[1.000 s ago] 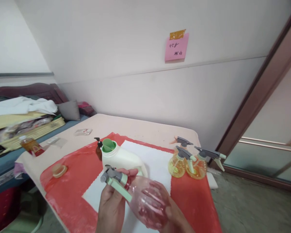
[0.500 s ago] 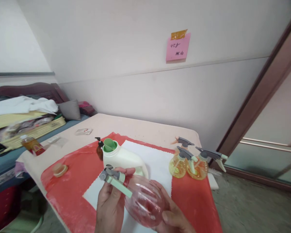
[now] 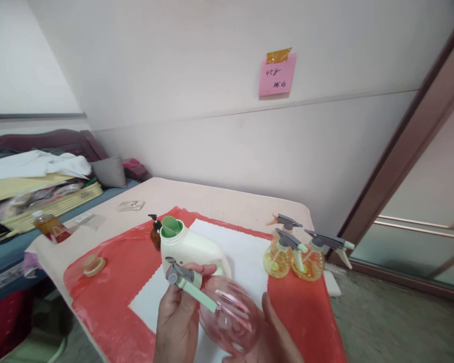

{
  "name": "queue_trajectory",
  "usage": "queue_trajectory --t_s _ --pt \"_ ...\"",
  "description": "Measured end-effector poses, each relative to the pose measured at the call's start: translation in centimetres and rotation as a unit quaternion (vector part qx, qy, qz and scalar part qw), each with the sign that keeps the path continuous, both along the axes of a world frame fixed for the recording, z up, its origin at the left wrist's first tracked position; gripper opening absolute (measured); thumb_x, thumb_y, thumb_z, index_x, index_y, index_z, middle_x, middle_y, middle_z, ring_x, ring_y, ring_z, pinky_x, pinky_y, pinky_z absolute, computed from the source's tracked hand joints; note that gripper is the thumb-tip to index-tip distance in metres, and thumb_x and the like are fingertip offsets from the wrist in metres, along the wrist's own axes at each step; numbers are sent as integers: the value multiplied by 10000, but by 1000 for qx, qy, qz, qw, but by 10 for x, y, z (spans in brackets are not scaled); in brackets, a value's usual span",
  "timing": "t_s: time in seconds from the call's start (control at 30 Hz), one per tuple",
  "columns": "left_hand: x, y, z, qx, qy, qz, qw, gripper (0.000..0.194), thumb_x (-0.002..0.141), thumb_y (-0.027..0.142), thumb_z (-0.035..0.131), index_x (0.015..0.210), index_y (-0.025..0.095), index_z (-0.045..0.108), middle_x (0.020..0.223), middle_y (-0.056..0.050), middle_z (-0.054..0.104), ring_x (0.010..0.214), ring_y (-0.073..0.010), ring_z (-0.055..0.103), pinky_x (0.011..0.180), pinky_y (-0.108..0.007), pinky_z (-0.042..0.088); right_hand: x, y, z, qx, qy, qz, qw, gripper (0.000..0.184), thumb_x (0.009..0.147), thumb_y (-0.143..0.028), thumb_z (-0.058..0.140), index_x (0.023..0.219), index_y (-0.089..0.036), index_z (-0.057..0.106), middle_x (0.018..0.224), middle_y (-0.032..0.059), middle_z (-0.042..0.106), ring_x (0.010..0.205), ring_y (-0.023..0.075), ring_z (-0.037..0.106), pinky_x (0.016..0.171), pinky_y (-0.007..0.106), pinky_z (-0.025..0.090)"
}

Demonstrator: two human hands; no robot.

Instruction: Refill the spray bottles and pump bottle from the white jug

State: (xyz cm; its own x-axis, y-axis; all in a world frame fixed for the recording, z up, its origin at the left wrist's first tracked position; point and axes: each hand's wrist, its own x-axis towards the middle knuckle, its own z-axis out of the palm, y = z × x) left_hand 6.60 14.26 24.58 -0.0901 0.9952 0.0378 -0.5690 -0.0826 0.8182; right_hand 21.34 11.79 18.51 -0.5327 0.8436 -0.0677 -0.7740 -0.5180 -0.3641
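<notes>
My left hand [image 3: 177,320] is closed round the grey and green trigger head [image 3: 185,282] of a clear pink spray bottle [image 3: 229,315]. My right hand [image 3: 272,338] cups the round bottle body from below and the right, thumb up beside it. The bottle is tilted, with its head pointing up and left. Just behind it stands a white detergent jug [image 3: 189,247] with an open green spout.
Three spray bottles of yellow liquid [image 3: 295,254] stand at the table's right edge. A small brown pump bottle [image 3: 155,233] sits beside the jug. A white cloth [image 3: 236,249] lies on a red mat [image 3: 109,282]. A round cap [image 3: 93,264] lies left. A bed with piled clothes is far left.
The spray bottle's head has shifted a little to the right. My right hand slid from over the bottle body to beneath it, the thumb now raised at its side.
</notes>
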Motion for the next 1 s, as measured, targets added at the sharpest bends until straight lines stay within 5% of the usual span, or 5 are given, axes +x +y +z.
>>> queue_trajectory --t_s 0.13,0.27,0.37,0.67,1.0 --pt "0 1 -1 -4 5 13 1000 299 719 355 758 966 198 699 1024 -106 717 1035 -279 646 861 -375 524 -1 -3 0 11 -41 -41 998 590 707 -506 706 1223 -267 550 1233 98 620 1012 263 629 678 322 497" --pt "-7 5 8 12 2 90 996 324 700 352 769 975 196 696 1017 -106 727 996 -272 666 854 -382 531 10 -3 8 15 -73 -151 986 715 460 -197 810 1126 -324 582 1279 35 589 1160 312 553 904 444 458" --pt "-21 9 23 59 -3 155 986 309 757 401 706 985 193 689 1030 -101 726 1016 -269 659 906 -400 513 17 -2 8 -1 -69 -185 980 710 465 -234 782 1143 -318 587 1269 46 598 1216 325 512 1015 487 373" --pt "-80 19 45 55 -62 305 949 244 805 392 633 976 220 660 982 -32 713 1041 -232 638 946 -395 476 27 13 -1 -48 -153 -227 961 777 552 -434 784 1265 -391 479 1372 64 524 1103 311 595 766 397 481" --pt "-89 27 34 35 -104 246 963 226 802 381 663 893 175 682 865 -49 738 897 -205 684 834 -344 506 13 58 96 142 -335 -274 890 587 684 -349 707 1231 -327 497 1298 46 544 1120 246 545 897 389 427"
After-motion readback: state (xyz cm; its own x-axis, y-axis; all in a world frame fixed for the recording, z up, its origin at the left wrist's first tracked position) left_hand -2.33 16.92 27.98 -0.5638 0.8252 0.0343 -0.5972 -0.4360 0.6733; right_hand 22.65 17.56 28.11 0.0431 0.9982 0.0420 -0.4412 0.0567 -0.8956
